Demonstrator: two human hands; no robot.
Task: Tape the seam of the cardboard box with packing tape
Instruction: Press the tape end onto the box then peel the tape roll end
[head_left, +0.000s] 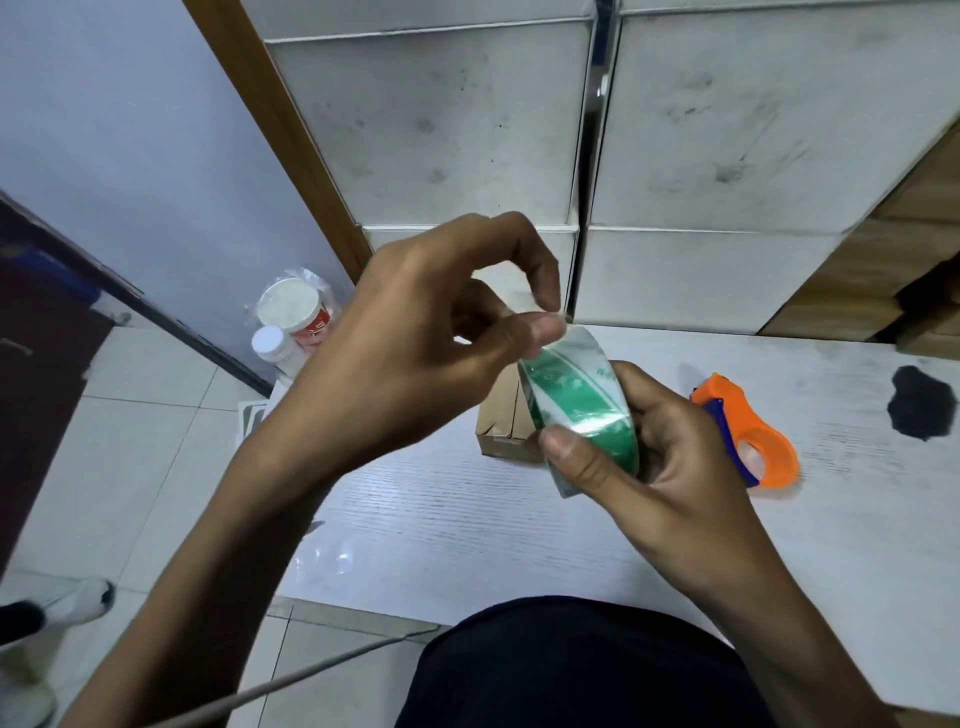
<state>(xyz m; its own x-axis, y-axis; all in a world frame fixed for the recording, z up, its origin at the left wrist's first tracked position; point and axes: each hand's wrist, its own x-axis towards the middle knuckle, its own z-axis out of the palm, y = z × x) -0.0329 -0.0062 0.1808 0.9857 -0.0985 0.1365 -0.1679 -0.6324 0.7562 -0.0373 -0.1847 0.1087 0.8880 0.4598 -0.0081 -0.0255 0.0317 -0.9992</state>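
I hold a roll of green-and-white packing tape above the white table. My right hand grips the roll from the right, thumb pressed on its lower edge. My left hand comes in from the left, its thumb and forefinger pinched at the roll's top edge, where the tape's loose end seems to lie. Behind and below the roll, a small brown cardboard box rests on the table, mostly hidden by my hands; a seam line runs along its top.
An orange and blue tape dispenser lies on the white table to the right, beside a dark stain. White boxes are stacked behind. White jars in a plastic bag sit on the tiled floor at left.
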